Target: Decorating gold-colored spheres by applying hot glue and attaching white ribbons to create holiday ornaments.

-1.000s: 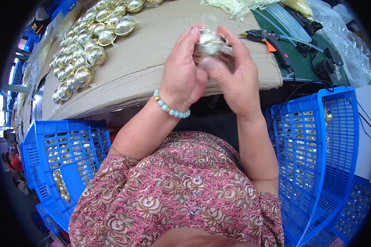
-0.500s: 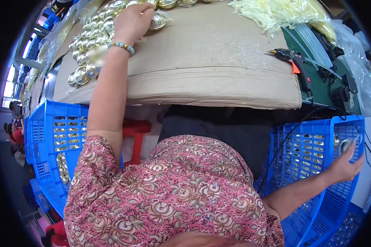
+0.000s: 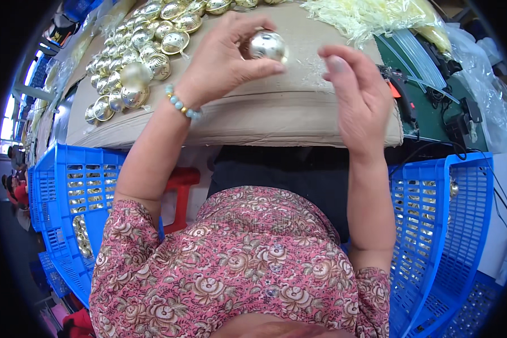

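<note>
Handling of a single ball (image 3: 266, 46) in progress over the cardboard (image 3: 287, 115). L. hand (image 3: 222, 59) grasps the ball btwn thumb and fingers, w/ much of its shiny surface left exposed; the ball is in front of the wearer, to the R. of the pile (image 3: 172, 42). R. hand (image 3: 363, 96), slightly blurred, is raised across a gap from the ball, fingers loosely curled and free; nothing is seen in its grasp. Progress, as far as shown: the pile at upper L. comprises many gold balls, some w/ wisps of clear film, while more metallic pieces show thru the slots of the L. basket (image 3: 61, 191) and the R. basket (image 3: 470, 236). Which are finished and which remain cannot be told, nor can fine detail on the held ball; judging by hand posn., work on this one is prob. incomplete. Surroundings: a glue gun (image 3: 408, 104), partly hidden behind the R. hand, rests at the R. end; nearby are clear sticks (image 3: 414, 59), yellow shreds (image 3: 360, 19) and, farther R., plastic sheeting (image 3: 481, 73). A red stool (image 3: 181, 197) shows below the cardboard's edge. Obstructions: none visible btwn the two hands; the gun lies close to the R. hand, a dark cord runs near the R. basket's rim, the R. forearm hides part of that basket, and the pile crowds the L. hand's outer side.
</note>
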